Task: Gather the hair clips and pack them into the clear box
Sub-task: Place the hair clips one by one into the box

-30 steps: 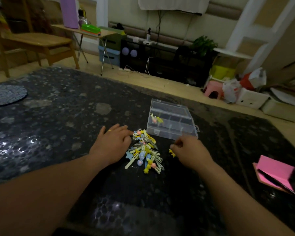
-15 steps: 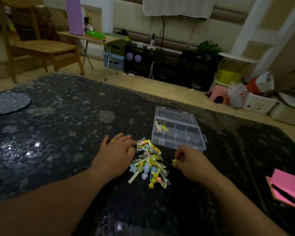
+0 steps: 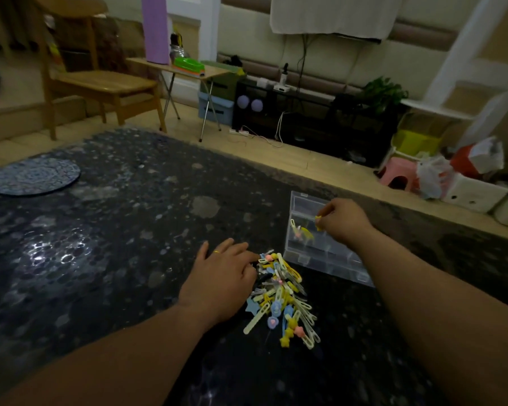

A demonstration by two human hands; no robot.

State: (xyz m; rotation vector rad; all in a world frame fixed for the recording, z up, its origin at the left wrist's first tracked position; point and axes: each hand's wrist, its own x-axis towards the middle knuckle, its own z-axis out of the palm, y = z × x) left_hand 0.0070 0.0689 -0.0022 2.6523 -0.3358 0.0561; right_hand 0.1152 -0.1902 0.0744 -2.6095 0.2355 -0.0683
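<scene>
A pile of pastel hair clips (image 3: 282,300), yellow, blue and pink, lies on the dark patterned mat. The clear box (image 3: 305,253) stands open just beyond the pile, with a couple of clips (image 3: 301,231) in its left compartment. My left hand (image 3: 220,281) rests flat on the mat against the pile's left side, fingers apart, touching the clips. Over the box, my right hand (image 3: 342,219) pinches a small yellow hair clip (image 3: 318,222) between its fingertips.
The dark mat (image 3: 115,244) covers the floor around me. A round patterned disc (image 3: 33,177) lies at far left. Beyond the mat are a wooden chair (image 3: 100,83), a folding table (image 3: 182,71), a black shelf (image 3: 305,118) and a pink stool (image 3: 396,174).
My right hand picked a yellow clip from the pile's right side and carried it up over the box. The left hand stayed beside the pile. The camera tilted slightly.
</scene>
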